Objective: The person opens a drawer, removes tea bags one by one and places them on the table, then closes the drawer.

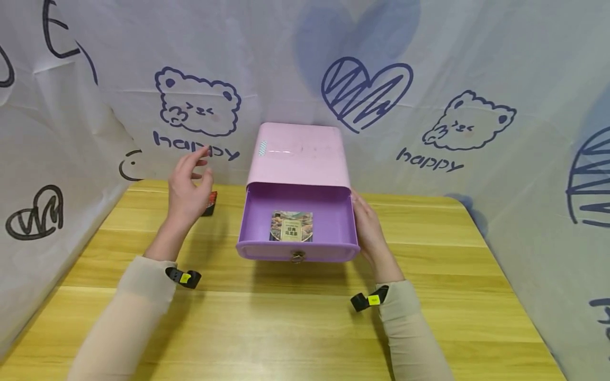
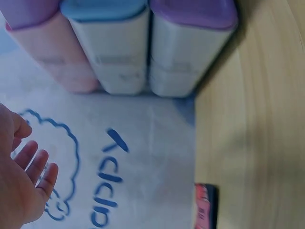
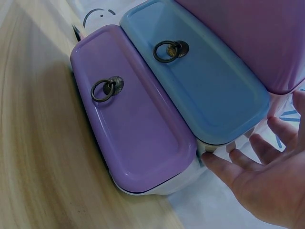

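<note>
A pink-topped drawer cabinet (image 1: 300, 153) stands at the back of the table, its top purple drawer (image 1: 257, 209) pulled out. Inside the drawer lies a square oolong tea packet (image 1: 292, 225). My left hand (image 1: 187, 185) is raised in the air left of the cabinet, fingers loosely bent and holding nothing. On the other side, my right hand (image 1: 370, 227) rests against the cabinet's right side. In the right wrist view its fingers are spread and fairly straight beside the closed blue drawer (image 3: 205, 86). The closed bottom purple drawer (image 3: 138, 129) is below the blue one.
A small red and black packet (image 1: 210, 203) lies on the wooden table (image 1: 305, 328) behind my left hand. Metal ring pulls (image 3: 167, 51) hang on the drawer fronts. A white cloth (image 1: 286, 69) with bear and heart drawings hangs right behind the cabinet.
</note>
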